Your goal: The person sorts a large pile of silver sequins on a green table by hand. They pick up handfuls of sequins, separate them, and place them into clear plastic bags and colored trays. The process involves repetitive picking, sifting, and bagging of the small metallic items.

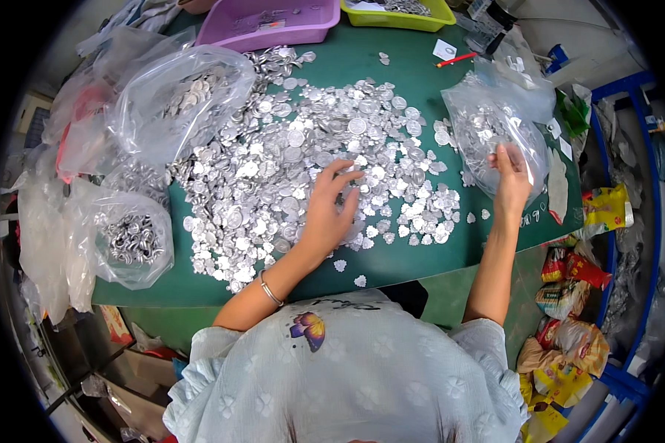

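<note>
A wide heap of small flat silver metal pieces [295, 140], some round like coins and some with scalloped edges, covers the middle of the green table. My left hand [331, 210], a bangle on its wrist, rests at the heap's front right, thumb apart from its curved fingers, nothing visibly held. Over at the right, my right hand [511, 181] is raised at the near side of a clear plastic bag [488, 140] that contains more silver pieces. Its fingers are curled and close together; whatever is between them is too small to make out.
Clear bags of metal pieces [188, 100] and of small rings [133, 240] line the left side. A purple tray [270, 33] and a yellow-green tray [399, 18] stand at the back. Beside a red pen [457, 60] is a jar [488, 29]. Blue shelving [613, 244] rises at right.
</note>
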Available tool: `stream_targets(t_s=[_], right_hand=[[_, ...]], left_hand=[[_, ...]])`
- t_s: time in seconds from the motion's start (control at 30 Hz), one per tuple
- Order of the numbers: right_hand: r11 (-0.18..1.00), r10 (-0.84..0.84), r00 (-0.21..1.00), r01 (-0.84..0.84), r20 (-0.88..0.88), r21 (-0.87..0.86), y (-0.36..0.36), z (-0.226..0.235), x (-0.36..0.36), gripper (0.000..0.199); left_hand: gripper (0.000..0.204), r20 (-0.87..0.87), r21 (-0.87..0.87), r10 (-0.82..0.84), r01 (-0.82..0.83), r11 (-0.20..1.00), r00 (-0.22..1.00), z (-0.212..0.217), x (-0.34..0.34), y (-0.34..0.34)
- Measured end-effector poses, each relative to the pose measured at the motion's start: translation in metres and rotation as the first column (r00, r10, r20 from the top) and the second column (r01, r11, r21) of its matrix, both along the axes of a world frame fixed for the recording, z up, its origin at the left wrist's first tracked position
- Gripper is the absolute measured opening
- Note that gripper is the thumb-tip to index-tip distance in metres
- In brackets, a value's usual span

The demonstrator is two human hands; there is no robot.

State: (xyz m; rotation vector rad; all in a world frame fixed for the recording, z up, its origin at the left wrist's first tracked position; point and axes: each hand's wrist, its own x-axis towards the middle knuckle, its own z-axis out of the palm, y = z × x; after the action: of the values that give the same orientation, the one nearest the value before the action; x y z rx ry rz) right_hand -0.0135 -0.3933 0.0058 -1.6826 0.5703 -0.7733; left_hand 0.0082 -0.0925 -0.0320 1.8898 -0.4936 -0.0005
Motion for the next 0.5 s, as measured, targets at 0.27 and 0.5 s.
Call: stream_targets(t_s=[0.27, 0.5], right_hand=[[0.741, 0.434, 0.893, -0.427, 0.117, 0.519, 0.037, 0.011, -0.014, 0.019], [0.688, 0.629, 0.777, -0.554, -0.004, 0.469, 0.105, 0.017, -0.022, 0.015]], left_hand=[[0.025, -0.108, -0.152, -0.126, 0.109, 0.982, 0.986, 0.004, -0.003, -0.009], [0.024, -0.499, -0.623, -0.463, 0.068, 0.779, 0.732, 0.033, -0.009, -0.024]])
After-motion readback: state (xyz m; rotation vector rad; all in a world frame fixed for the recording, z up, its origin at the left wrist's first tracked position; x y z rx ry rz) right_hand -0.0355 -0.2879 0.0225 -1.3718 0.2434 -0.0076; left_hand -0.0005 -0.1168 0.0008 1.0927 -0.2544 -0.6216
